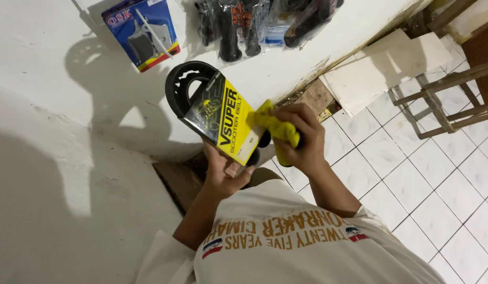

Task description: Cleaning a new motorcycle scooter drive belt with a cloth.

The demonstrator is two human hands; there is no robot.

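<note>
Yellow cloth was bunched in our right hand, whose fingers were curled tight around it and pressed against the right edge of a packaged drive belt. Our left hand gripped that package from below, fingers closed on its lower end, so the belt stood tilted just above them, held in front of the white wall.

We could see the black rubber loop poking out past the yellow and black card sleeve on the side away from the cloth. The cloth sat at 1 corner of the sleeve only; we judged the wiping under way, since most of the card face lay beyond the fingers. We could not tell whether any dust remained.

Well above both hands, a blue blister pack and several clear bags of black grips hung on the wall. Off to the right of the cloth hand, white floor tiles and a wooden frame showed.
</note>
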